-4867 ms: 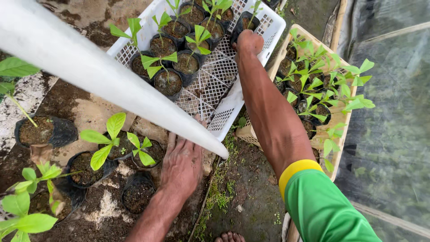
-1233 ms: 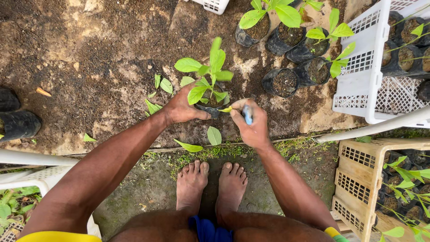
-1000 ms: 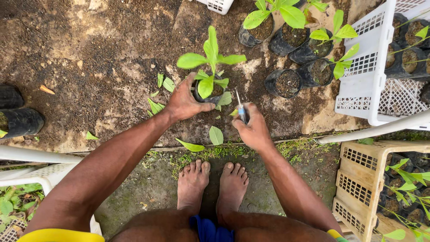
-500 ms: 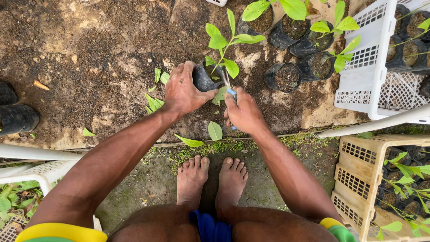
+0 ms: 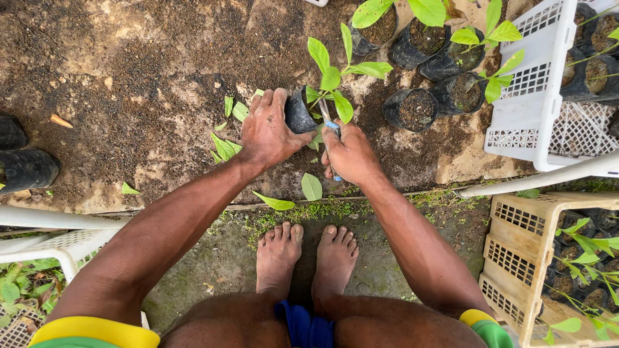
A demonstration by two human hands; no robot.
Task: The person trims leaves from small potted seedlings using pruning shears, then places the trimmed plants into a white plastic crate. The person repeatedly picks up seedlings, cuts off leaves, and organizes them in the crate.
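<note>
A small black nursery bag (image 5: pixel 300 111) holding a green-leaved seedling (image 5: pixel 332 71) is gripped in the left hand (image 5: pixel 272 132) and tilted on its side just above the bare soil (image 5: pixel 129 71), at the centre of the view. The right hand (image 5: pixel 349 154) is clenched around a small cutting tool with a blue handle (image 5: pixel 331 125), whose tip is held against the seedling's stem close to the bag's mouth — the exact point of contact cannot be made out. Cut green leaves (image 5: pixel 225 147) are scattered on the ground around and below both hands, some just beside the left wrist. Two bare feet (image 5: pixel 306 256) are planted on a mossy strip of ground directly under the arms.

To the upper right, more black bags of soil (image 5: pixel 412 106) are grouped on the earth, several carrying seedlings, next to a white plastic crate (image 5: pixel 532 96) also filled with potted plants. A yellowish crate (image 5: pixel 516 258) with further seedlings is seen at the lower right. Two dark bags (image 5: pixel 26 167) lie at the left edge, well apart from the work — and white tubing (image 5: pixel 58 219) crosses the lower left corner.
</note>
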